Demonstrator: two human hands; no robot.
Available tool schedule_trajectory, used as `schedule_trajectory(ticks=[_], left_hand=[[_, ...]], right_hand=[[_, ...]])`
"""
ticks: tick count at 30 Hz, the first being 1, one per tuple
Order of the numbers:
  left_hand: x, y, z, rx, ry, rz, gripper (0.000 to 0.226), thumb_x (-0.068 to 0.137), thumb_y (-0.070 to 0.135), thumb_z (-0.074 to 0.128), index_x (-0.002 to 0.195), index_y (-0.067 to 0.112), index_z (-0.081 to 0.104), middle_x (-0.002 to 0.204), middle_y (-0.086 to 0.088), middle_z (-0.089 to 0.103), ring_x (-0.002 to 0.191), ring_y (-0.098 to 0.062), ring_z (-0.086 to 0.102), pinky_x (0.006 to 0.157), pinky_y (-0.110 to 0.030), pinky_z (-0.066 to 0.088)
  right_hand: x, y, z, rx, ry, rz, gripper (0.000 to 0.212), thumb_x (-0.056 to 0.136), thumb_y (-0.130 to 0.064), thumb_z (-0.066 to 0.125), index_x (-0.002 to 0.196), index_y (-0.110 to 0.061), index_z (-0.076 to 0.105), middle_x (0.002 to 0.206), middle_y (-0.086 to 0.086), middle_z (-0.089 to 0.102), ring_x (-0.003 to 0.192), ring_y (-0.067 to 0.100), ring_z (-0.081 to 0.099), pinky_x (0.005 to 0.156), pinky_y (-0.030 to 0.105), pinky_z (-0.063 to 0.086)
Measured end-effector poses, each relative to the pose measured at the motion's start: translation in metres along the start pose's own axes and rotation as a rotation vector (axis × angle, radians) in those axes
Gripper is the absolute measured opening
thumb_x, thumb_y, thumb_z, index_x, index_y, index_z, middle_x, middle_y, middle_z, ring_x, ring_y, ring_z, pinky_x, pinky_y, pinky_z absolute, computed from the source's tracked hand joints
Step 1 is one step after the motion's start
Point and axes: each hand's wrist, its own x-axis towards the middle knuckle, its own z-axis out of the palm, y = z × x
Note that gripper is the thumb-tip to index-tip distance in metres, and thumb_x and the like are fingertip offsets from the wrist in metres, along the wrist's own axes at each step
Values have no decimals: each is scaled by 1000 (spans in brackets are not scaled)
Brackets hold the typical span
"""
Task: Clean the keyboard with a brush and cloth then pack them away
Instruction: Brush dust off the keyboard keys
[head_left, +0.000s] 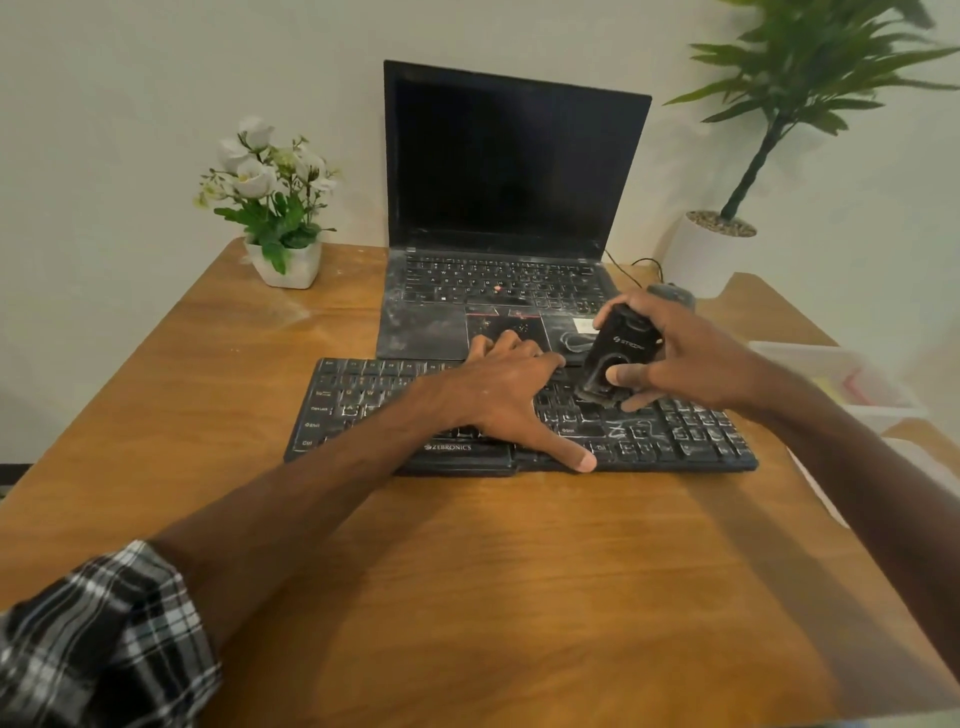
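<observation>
A dusty black keyboard (675, 436) lies across the middle of the wooden table (467, 571), streaked with white powder. My left hand (498, 395) lies flat on its middle keys, fingers spread, thumb at the front edge. My right hand (685, 358) grips a black brush block (618, 358) upright, its lower end down on the keys to the right of centre. No cloth is in view.
An open black laptop (498, 208), also dusty, stands right behind the keyboard. A white flower pot (285, 260) sits at the back left. A mouse (672, 292) and cable lie behind my right hand. A white box (852, 384) stands off the table's right edge, a potted plant (727, 223) beyond.
</observation>
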Motion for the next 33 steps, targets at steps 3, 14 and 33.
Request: schedule_trajectory(ticks=[3,14,33], left_hand=[[0,0,-1,-10,1,-4,130,62,98,60,161,20,28,146,-3,44,136,-23,31,115,-50,23],[0,-1,1,-27,-3,-5,132,62,99,57,162,19,25,151,-4,40,138,-24,29,117,-51,21],[-2,2,5,25,74,10,137,54,101,61,160,20,32,137,0,41,130,-21,33,117,-50,22]], right_hand=[[2,-1,0,-102,47,19,54,81,1,79,124,-21,55,112,3,59,97,28,72,69,43,65],[6,-21,-4,-374,164,-17,59,74,-19,89,122,-18,54,98,-5,65,82,9,68,67,20,51],[-14,-5,-16,-614,64,-14,54,75,-5,83,112,-23,49,101,3,60,92,20,61,70,27,53]])
